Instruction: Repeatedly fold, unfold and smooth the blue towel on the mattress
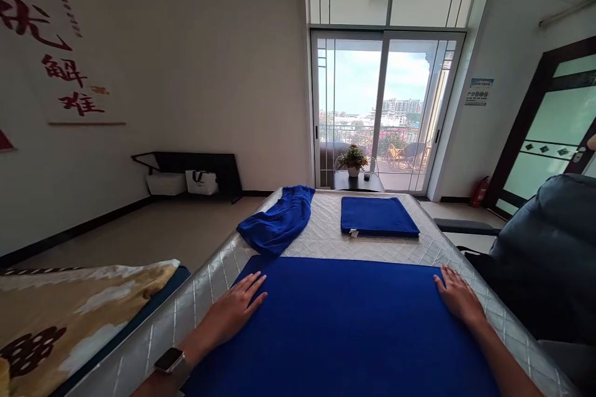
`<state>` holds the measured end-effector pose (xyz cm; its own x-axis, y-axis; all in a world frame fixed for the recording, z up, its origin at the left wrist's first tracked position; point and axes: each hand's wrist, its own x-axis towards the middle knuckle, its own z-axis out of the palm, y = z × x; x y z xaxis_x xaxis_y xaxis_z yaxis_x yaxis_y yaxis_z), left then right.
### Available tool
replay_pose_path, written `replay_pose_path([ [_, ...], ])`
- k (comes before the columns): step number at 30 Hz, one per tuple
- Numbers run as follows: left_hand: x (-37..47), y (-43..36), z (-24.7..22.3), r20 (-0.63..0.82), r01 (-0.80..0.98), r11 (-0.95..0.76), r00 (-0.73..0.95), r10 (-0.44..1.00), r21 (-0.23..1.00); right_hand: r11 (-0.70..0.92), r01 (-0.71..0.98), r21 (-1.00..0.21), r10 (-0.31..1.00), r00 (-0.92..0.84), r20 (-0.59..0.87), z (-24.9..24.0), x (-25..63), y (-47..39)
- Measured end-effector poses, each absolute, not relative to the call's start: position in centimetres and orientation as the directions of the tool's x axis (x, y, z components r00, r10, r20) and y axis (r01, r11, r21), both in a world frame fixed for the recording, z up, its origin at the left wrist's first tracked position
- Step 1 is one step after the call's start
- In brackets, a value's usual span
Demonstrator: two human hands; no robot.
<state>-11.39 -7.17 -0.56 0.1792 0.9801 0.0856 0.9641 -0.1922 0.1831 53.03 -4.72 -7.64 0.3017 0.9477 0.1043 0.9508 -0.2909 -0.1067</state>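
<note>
A large blue cloth lies spread flat on a white quilted mattress before me. My left hand rests flat on its left edge, fingers stretched out, with a watch on that wrist. On the far right corner of the cloth lies my right hand, palm down with fingers extended. Beyond, to the right, sits a neatly folded blue cloth with a small white tag at its near edge. A crumpled blue cloth lies at the far left and meets the spread cloth's far left corner.
A patterned blanket covers a low surface at the left. At the right stands a dark padded chair. Past the mattress are a small table with a flower pot and glass sliding doors. A black bench stands by the wall.
</note>
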Motion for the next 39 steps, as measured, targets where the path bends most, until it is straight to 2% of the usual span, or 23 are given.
replay_pose_path([
  [6,-13.1,-16.0,-2.4,0.054,0.949,-0.23,0.224,0.973,0.215,-0.264,0.956,-0.13,0.951,0.28,0.131,-9.0,54.1,-4.3],
  [11,-12.5,-18.0,-2.4,0.108,0.959,-0.215,0.198,0.974,0.185,-0.265,0.954,-0.136,0.945,0.286,0.16,-8.6,54.1,-4.8],
  [13,-12.5,-18.0,-2.6,0.146,0.959,-0.231,0.208,0.967,0.166,-0.285,0.953,-0.099,0.927,0.3,0.223,-8.1,53.8,-5.4],
  [17,-12.6,-18.0,-3.2,0.176,0.959,-0.248,0.222,0.959,0.137,-0.323,0.944,0.065,0.892,0.281,0.355,-6.2,51.4,-6.7],
  [19,-12.6,-18.1,-3.5,0.19,0.959,-0.251,0.224,0.956,0.129,-0.297,0.946,0.128,0.897,0.23,0.377,-4.7,48.2,-7.4],
  [21,-12.7,-18.1,-3.9,0.213,0.959,-0.258,0.229,0.95,0.12,-0.267,0.953,0.143,0.911,0.201,0.359,-3.0,43.3,-8.3],
  [23,-12.7,-18.0,-4.3,0.246,0.957,-0.268,0.235,0.941,0.114,-0.217,0.97,0.109,0.949,0.183,0.257,-1.2,36.6,-9.6],
  [25,-12.7,-17.9,-4.6,0.272,0.954,-0.277,0.239,0.932,0.111,-0.059,0.998,0.033,0.99,0.055,0.129,0.3,29.0,-11.5],
  [29,-12.9,-17.7,-5.0,0.285,0.957,-0.265,0.225,0.932,0.113,0.215,0.941,-0.262,0.971,-0.234,-0.041,1.6,15.5,-15.5],
  [31,-12.9,-17.6,-5.1,0.285,0.956,-0.269,0.228,0.931,0.114,0.293,0.892,-0.346,0.94,-0.334,-0.066,1.4,11.4,-17.0],
  [35,-12.9,-17.4,-5.3,0.271,0.956,-0.267,0.227,0.935,0.119,0.326,0.857,-0.399,0.921,-0.384,-0.071,0.4,9.9,-18.3],
  [39,-13.0,-17.2,-5.3,0.249,0.963,-0.242,0.207,0.946,0.117,0.284,0.887,-0.364,0.935,-0.341,-0.101,0.0,15.0,-18.8],
])
